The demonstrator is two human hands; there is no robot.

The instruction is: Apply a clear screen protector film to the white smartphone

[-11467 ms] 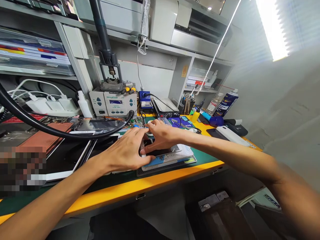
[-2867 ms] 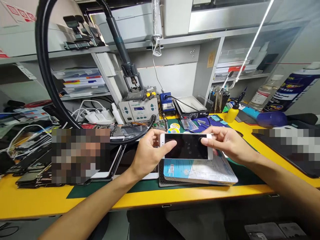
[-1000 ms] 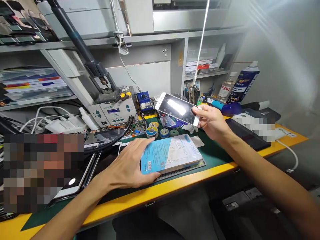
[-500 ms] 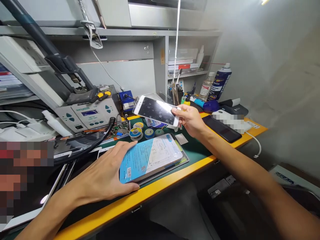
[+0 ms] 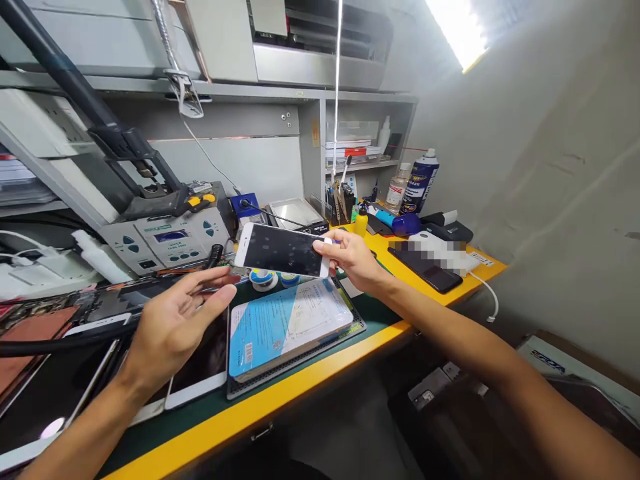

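White-framed smartphone, black glass front facing the camera, held up in the air and tilted slightly, above the solder wire spools. Gripped only at its right short end by the right hand, pinched between thumb and fingers. Left hand well apart from it, open, palm up, fingers spread, holding nothing, hovering just above a white-framed tablet lying dark screen up. Hands apart, no shared grip. Phone glass in one piece as far as visible, with faint specks on it, no open seam or loose cable showing, rear side hidden, so any work on the back impossible to judge. No tool on the phone or in either hand. Thick blue-and-white book lying flat and closed on a black perforated tray, directly below and in front of the phone, not touching it. Green mat under the tray, on a yellow-edged bench. Black hot-air hose running across the left side. Further back, a grey rework station with a blue soldering unit beside it. Far right, a blue-and-white spray can, a clear plastic bottle and a yellow squeeze bottle, with a black phone lying flat, partly pixelated.
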